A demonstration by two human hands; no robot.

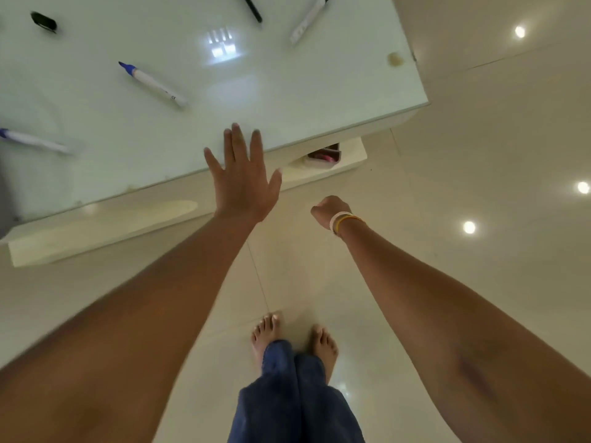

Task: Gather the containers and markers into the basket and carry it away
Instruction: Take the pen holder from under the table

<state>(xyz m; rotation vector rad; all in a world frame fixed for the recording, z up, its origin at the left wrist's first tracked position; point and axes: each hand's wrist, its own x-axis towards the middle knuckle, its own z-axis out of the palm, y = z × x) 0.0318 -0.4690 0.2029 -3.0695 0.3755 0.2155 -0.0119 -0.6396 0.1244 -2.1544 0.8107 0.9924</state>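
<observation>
Bare feet [294, 342] stand on tiled floor [479, 282]. Left hand [241, 180] fingers spread, released, at white table [287, 100] edge; right hand [329, 211] clenched, holding nothing. Markers on table — blue-capped marker [152, 83], second blue marker [32, 140], black-capped marker [308, 19], black pen [252, 8] — well apart. Basket not visible
</observation>
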